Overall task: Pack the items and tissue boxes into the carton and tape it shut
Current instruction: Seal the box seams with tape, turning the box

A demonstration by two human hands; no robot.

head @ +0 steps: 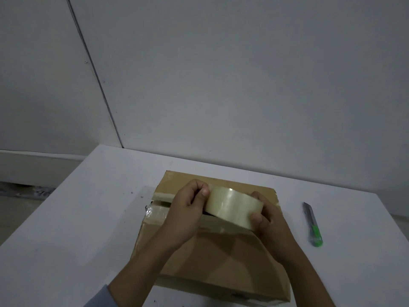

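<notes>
A brown cardboard carton (221, 262) lies on the white table (77, 229) with its top flaps folded down and a dark gap along the seam. Old clear tape clings to its left edge. I hold a roll of clear packing tape (234, 204) just above the seam. My left hand (188, 211) pinches the roll's left side with thumb and fingers. My right hand (267, 222) grips its right side, thumb on the front. The carton's contents are hidden under the flaps.
A utility knife (313, 224) with a grey body and green end lies on the table right of the carton. A white wall (221, 85) rises right behind the table. The table's left edge drops to the floor (22, 196).
</notes>
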